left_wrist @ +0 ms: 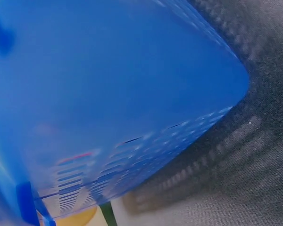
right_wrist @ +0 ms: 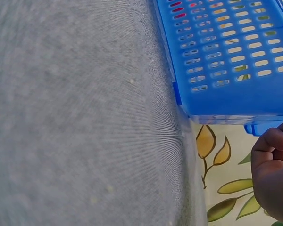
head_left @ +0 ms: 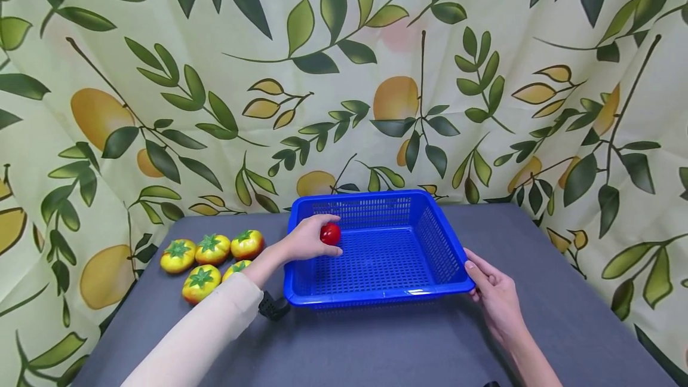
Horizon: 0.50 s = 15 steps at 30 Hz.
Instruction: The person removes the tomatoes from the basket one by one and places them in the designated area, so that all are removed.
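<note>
My left hand point(head_left: 312, 237) reaches over the left side of a blue plastic basket point(head_left: 371, 298). Its thumb and fingers lie on either side of a small, glossy, round red fruit point(head_left: 330, 233), inside the basket's outline. At the front right corner, my right hand point(head_left: 497, 300) grips the rim between thumb and fingers. The right wrist view has that right hand point(right_wrist: 273, 169) at the basket's edge, the slotted wall point(right_wrist: 236, 94) above it. Filling most of the left wrist view is the basket's outer wall point(left_wrist: 132, 84); the left hand is outside that picture.
Several yellow-red fruits point(head_left: 201, 283) with green leafy tops are grouped on the grey tabletop point(head_left: 344, 351), left of the basket. A black wrist-worn device point(head_left: 274, 307) shows beneath the left wrist. Behind the table hangs a leaf-patterned cloth point(head_left: 344, 88).
</note>
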Tool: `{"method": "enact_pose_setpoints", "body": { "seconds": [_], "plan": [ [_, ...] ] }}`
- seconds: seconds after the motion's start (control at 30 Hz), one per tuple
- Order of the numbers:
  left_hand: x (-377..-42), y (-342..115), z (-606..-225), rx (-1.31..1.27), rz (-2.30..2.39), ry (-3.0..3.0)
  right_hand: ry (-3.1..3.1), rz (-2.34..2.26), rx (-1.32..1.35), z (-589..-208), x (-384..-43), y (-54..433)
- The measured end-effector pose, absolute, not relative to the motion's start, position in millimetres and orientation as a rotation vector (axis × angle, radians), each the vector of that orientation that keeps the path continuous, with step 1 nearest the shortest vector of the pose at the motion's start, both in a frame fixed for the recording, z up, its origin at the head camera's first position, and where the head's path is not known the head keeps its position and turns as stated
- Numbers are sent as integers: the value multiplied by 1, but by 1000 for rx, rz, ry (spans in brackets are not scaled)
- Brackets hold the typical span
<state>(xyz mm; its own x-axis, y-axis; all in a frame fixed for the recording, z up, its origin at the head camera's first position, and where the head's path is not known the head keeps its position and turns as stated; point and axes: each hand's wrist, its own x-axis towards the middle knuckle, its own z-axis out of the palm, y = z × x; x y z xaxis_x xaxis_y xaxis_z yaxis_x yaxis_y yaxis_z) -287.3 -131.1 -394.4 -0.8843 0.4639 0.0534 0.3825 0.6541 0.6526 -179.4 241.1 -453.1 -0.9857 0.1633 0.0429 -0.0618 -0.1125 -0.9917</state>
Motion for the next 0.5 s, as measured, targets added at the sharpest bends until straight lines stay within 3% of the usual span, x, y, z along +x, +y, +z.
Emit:
{"method": "enact_pose_setpoints", "body": {
  "seconds": [0.5],
  "plan": [
    [-286, -130, -394, 788, 997, 2712, -1998, 2218, -145, -454, -179, 239]
  ]
}}
